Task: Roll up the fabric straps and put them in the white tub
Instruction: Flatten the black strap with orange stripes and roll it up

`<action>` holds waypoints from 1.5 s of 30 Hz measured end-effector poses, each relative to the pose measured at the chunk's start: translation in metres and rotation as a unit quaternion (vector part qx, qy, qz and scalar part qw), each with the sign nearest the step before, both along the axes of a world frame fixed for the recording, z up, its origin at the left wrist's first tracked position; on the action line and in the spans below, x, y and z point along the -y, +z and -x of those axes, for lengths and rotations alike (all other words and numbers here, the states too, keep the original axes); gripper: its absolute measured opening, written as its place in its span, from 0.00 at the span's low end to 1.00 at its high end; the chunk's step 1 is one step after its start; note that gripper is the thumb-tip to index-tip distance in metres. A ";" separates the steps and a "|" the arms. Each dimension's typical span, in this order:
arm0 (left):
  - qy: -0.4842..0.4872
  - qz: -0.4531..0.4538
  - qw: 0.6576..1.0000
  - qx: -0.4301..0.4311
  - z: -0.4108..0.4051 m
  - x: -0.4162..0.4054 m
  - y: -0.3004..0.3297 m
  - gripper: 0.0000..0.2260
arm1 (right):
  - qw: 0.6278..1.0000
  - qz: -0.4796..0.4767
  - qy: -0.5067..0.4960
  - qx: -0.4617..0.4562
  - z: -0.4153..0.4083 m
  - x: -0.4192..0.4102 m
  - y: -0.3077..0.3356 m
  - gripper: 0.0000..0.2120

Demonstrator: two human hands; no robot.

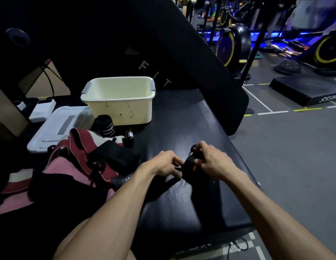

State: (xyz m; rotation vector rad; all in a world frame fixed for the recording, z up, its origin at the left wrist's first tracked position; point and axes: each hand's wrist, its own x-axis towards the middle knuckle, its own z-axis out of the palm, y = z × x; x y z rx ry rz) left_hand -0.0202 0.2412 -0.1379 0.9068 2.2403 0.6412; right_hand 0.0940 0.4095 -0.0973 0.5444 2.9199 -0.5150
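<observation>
A black fabric strap (pixel 188 163) with a small yellow mark is partly rolled over the black padded bench (pixel 182 203). My left hand (pixel 166 163) pinches its left side and my right hand (pixel 210 158) grips its right side; a loose tail of the strap trails toward me. The white tub (pixel 118 109) with grey handles stands at the back of the bench, and nothing shows inside it. A rolled black strap with white stripes (pixel 104 126) lies against the tub's front left corner.
A heap of maroon, pink and black fabric (pixel 79 162) lies left of my hands. A white lid (pixel 56 128) rests beyond it. A small black clip (pixel 128 138) sits near the tub. Exercise bikes (pixel 232 45) and a black step box (pixel 306 91) stand on the grey floor to the right.
</observation>
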 end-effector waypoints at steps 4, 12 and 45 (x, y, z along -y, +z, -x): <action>0.045 -0.022 0.998 -0.046 -0.008 -0.003 -0.006 0.11 | 0.999 -0.005 -0.013 -0.050 0.000 0.002 -0.006 0.05; 0.071 -0.045 0.984 -0.155 -0.019 -0.010 -0.013 0.14 | 0.975 -0.168 0.052 -0.135 -0.016 0.005 -0.020 0.19; 0.159 -0.440 0.884 -0.002 -0.078 0.151 0.151 0.17 | 0.778 0.593 0.119 -0.168 -0.037 0.135 0.115 0.22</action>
